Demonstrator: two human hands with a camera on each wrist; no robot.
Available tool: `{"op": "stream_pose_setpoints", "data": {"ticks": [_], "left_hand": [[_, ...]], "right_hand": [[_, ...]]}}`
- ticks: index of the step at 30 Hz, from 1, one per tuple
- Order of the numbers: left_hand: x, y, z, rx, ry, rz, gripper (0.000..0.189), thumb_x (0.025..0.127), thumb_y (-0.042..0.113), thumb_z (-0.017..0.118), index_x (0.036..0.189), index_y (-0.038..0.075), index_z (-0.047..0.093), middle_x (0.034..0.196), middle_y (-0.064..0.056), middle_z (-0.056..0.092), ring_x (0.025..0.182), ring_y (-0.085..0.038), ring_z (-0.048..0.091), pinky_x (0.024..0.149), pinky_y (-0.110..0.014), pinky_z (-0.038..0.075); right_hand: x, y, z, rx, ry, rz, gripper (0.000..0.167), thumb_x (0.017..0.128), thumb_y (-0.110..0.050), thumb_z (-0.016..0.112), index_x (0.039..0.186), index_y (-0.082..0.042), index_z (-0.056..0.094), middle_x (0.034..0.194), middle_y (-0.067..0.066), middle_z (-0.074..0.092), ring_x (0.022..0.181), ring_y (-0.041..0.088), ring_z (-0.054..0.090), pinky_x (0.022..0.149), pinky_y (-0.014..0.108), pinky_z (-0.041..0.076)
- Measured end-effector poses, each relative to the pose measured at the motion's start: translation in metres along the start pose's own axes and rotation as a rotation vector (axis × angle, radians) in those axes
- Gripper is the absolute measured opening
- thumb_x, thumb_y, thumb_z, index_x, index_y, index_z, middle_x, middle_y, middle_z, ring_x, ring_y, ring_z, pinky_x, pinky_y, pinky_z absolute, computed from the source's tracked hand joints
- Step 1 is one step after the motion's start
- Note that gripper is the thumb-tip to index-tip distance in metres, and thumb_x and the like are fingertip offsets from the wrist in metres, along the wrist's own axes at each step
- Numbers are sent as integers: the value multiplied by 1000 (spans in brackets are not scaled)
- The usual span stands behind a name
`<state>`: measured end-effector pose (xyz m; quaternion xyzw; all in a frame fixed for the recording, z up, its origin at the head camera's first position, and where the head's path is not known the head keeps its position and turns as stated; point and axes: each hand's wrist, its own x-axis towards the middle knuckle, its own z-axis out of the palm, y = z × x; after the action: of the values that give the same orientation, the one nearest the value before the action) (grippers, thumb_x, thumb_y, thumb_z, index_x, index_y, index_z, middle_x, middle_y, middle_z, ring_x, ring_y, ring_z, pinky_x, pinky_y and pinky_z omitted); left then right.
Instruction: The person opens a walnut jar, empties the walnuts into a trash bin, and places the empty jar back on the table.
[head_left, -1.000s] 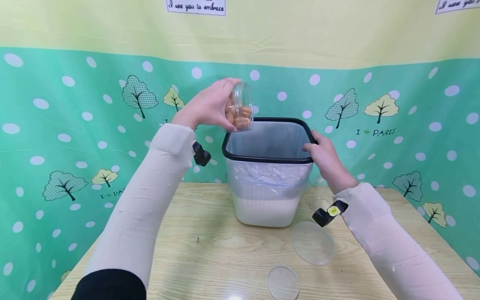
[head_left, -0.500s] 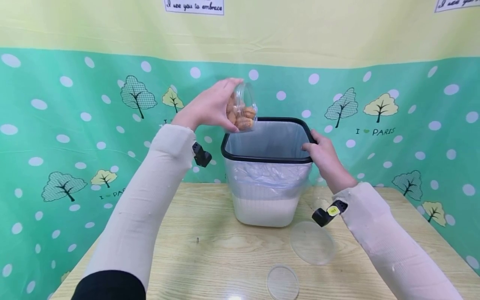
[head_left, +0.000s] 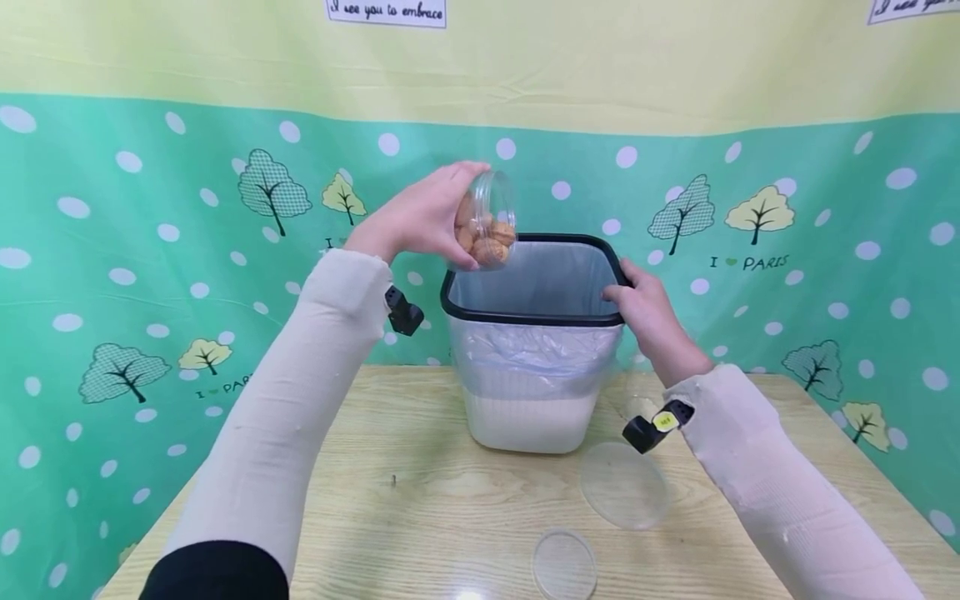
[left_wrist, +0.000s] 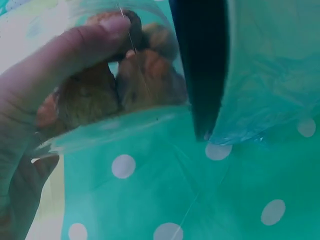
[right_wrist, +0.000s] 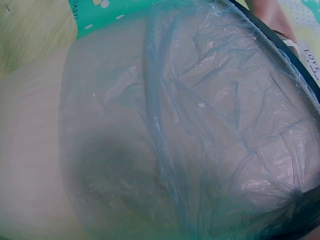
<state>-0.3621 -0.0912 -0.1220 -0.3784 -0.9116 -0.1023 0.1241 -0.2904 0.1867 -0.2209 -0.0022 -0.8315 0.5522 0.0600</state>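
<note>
My left hand (head_left: 423, 212) grips a clear plastic jar (head_left: 487, 192), its thumb lying along the side in the left wrist view. The jar lies tipped on its side, mouth to the right, over the left rim of a white trash can (head_left: 528, 425). Several brown walnuts (head_left: 491, 252) are inside it, some close to the mouth. The can stands upright with a black rim (head_left: 532, 319) and a translucent bag (head_left: 536, 354) folded over its edge. At the right side of that rim, my right hand (head_left: 648, 308) holds on. The can's bottom inside is hidden.
Two clear round lids, a larger lid (head_left: 625, 486) and a smaller lid (head_left: 564, 565), lie on the wooden table (head_left: 360, 517) before the can. A clear object (head_left: 640, 404) stands partly hidden near the right wrist. A patterned cloth (head_left: 570, 100) hangs behind.
My left hand has moved slightly right and down with the jar, whose mouth now tips a little lower. The right hand keeps its hold on the rim.
</note>
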Motion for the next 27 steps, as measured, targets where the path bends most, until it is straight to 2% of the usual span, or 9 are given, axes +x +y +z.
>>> {"op": "stream_pose_setpoints", "data": {"ticks": [4, 10, 16, 22, 27], "left_hand": [[-1, -2, 0, -3, -5, -4, 116, 61, 38, 87, 149, 9, 17, 151, -10, 26, 134, -26, 29, 105, -48, 35], [2, -5, 1, 51, 8, -3, 117, 61, 39, 87, 149, 9, 16, 150, -10, 28, 134, -26, 30, 106, -45, 34], [5, 2, 2, 1, -5, 16, 116, 61, 41, 86, 149, 10, 16, 150, -8, 28, 134, -22, 29, 107, -42, 34], [4, 0, 2, 54, -13, 11, 115, 62, 39, 86, 149, 8, 17, 152, -10, 25, 138, -26, 25, 109, -46, 31], [3, -1, 3, 71, -15, -14, 116, 62, 39, 86, 149, 9, 16, 153, -8, 24, 139, -24, 24, 109, -44, 30]], "right_hand": [[1, -1, 0, -8, -1, 5, 69, 91, -7, 42, 150, -8, 6, 157, 8, 4, 143, 25, 6, 112, 42, 24], [1, -1, 1, 7, -3, 6, 70, 90, -6, 42, 150, -8, 6, 157, 9, 4, 143, 24, 6, 112, 41, 25], [1, 0, 0, 15, 1, 1, 69, 91, -6, 42, 150, -7, 6, 157, 9, 5, 143, 24, 8, 110, 42, 27], [1, 1, 0, 11, 0, -8, 69, 91, -6, 42, 150, -7, 6, 157, 10, 5, 142, 24, 9, 110, 41, 27], [1, 1, 0, 14, 2, -8, 68, 91, -6, 42, 150, -7, 6, 157, 10, 5, 142, 23, 9, 111, 41, 27]]}}
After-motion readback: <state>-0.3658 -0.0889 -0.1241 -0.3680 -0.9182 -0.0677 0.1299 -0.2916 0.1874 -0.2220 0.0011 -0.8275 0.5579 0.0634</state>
